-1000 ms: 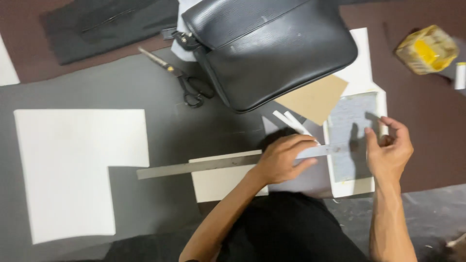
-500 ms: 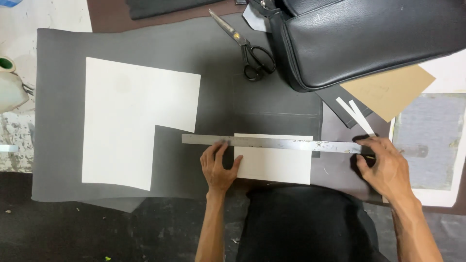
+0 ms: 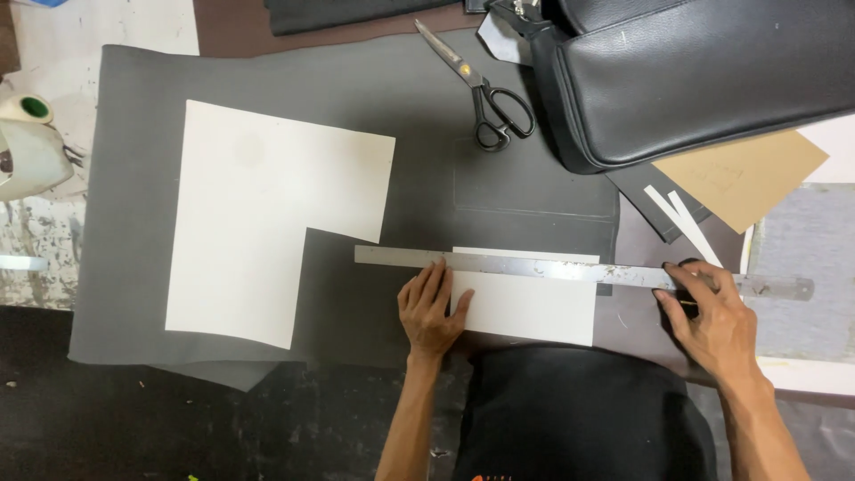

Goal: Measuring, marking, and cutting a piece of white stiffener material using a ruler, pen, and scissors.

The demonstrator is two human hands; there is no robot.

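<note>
A long metal ruler (image 3: 552, 267) lies across the grey sheet (image 3: 134, 223), along the top edge of a small white rectangular card (image 3: 534, 312). My left hand (image 3: 432, 307) lies flat with fingers spread, its fingertips on the ruler and the card's left edge. My right hand (image 3: 712, 321) curls over the ruler's right part, and something small and dark shows at its fingertips. A larger white L-shaped card (image 3: 258, 214) lies to the left on the same sheet.
Black-handled scissors (image 3: 490, 98) lie above the ruler. A black leather bag (image 3: 704, 71) fills the upper right, with a tan card (image 3: 744, 178) and white strips (image 3: 686, 223) beside it. A white container (image 3: 27, 151) stands at far left. A grey board (image 3: 802, 249) lies at right.
The ruler has come to lie along the small card's top edge. My left hand slid left to the card's left edge, and my right hand dropped onto the ruler's right part.
</note>
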